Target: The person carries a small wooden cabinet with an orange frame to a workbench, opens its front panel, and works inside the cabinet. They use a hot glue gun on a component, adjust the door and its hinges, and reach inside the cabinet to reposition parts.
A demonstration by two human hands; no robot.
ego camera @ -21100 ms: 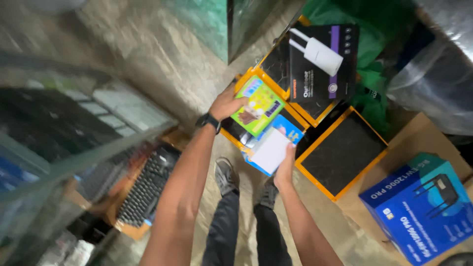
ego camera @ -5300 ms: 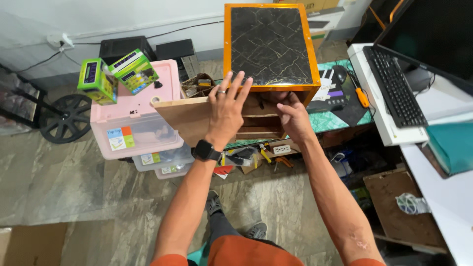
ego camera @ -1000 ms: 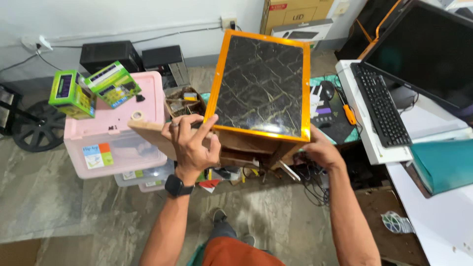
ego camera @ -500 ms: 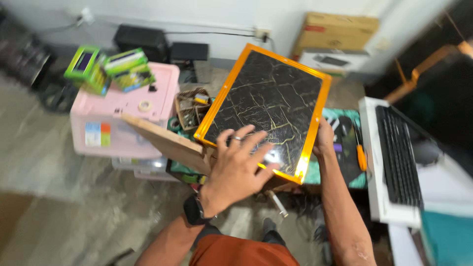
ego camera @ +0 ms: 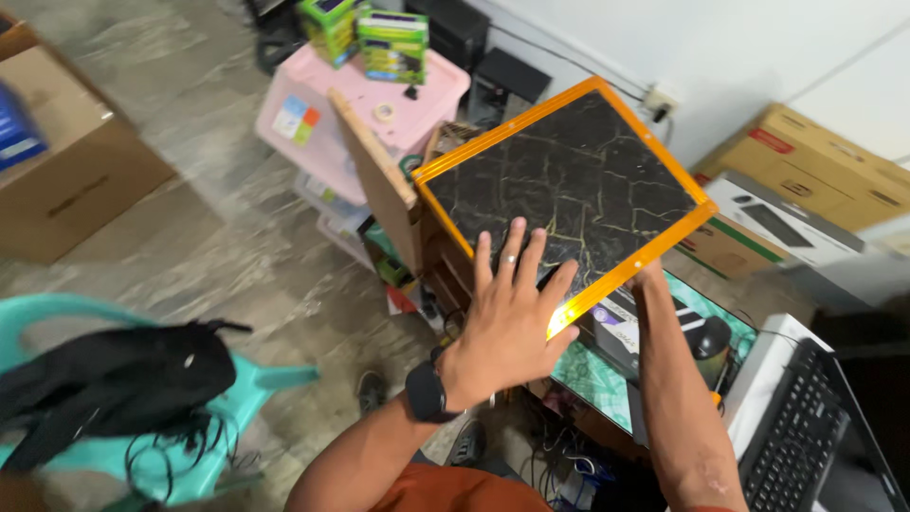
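Observation:
A flat black box (ego camera: 578, 175) with gold veining and an orange rim is tilted over a wooden drawer unit, with a loose wooden panel (ego camera: 374, 190) at its left. My left hand (ego camera: 512, 327), with a black watch on the wrist, lies flat on the box's near corner with its fingers spread. My right hand (ego camera: 649, 278) grips the box's lower right edge from beneath, and its fingers are hidden under the rim.
A pink plastic bin (ego camera: 431, 104) carrying green boxes (ego camera: 365, 33) stands behind the panel. A cardboard box (ego camera: 66, 166) is at left. A teal chair (ego camera: 270, 379) holds a black bag (ego camera: 114, 379). A keyboard (ego camera: 806, 431) and stacked cartons (ego camera: 820, 171) are at right.
My view has swung left and tilted, so the box now sits upper centre. My left hand has slid toward the box's near corner. The chair and the left cardboard box have come into view.

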